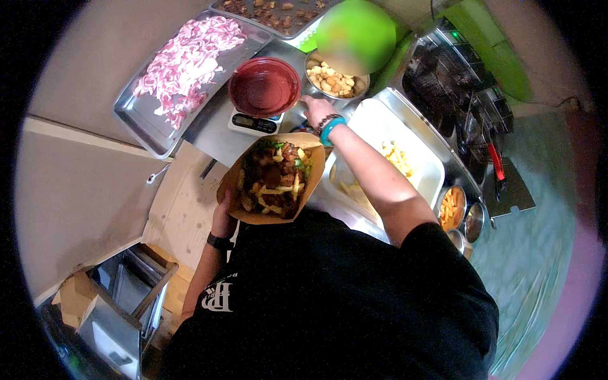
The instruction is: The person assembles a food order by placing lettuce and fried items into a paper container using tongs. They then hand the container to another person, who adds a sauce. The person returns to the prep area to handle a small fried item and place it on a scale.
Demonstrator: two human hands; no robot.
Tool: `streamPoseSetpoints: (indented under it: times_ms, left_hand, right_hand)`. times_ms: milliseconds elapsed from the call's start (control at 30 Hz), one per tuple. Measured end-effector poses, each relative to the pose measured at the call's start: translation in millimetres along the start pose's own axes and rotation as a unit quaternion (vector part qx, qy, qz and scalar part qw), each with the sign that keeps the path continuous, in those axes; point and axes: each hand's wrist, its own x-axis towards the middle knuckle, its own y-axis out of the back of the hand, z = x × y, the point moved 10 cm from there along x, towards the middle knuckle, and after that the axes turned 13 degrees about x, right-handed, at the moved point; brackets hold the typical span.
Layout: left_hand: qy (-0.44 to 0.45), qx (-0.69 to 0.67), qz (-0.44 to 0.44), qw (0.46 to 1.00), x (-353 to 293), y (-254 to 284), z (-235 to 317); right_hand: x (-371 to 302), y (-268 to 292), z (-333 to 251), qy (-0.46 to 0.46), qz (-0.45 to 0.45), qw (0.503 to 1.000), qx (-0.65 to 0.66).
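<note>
My left hand is closed on the side of a brown cardboard food tray. Fries, browned meat pieces and some greens fill the tray, which I hold in front of my chest. Stretched forward, my right hand is between a dark red bowl and a steel bowl of pale potato-like chunks. Its fingers point toward the red bowl's side; they are too small and partly hidden to show a grip. Beneath the red bowl sits a digital kitchen scale.
A metal tray of sliced raw meat lies left; a tray of browned pieces lies beyond. Under my right forearm is a white tub with fries. Fryer baskets and small steel bowls stand right. A blurred green round thing is ahead.
</note>
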Motion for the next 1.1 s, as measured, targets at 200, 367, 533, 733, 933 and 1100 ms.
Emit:
streamPoseSetpoints:
  times_ms: [200,367,533,733,933,1100]
  left_hand:
    - [0.066,-0.027,0.087,0.994,-16,26,-28]
    - [0.005,0.036,0.056,0.998,-14,39,-37]
    - [0.016,-0.059,0.057,0.997,-9,16,-19]
    - [0.009,0.033,0.020,0.999,24,34,-50]
    - [-0.007,-0.022,-0.049,0.999,26,-57,16]
    - [0.027,-0.006,-0.117,0.993,36,-88,17]
  right_hand:
    - [33,-27,17,-0.031,-0.044,0.993,-0.109]
    - [30,-38,23,-0.042,-0.081,0.985,-0.150]
    - [21,-16,24,-0.032,-0.051,0.990,-0.129]
    - [-95,116,-90,0.068,0.099,0.973,0.197]
    - [-151,161,-122,0.153,0.135,0.973,0.104]
    - [-198,280,-65,0.078,0.326,0.942,-0.009]
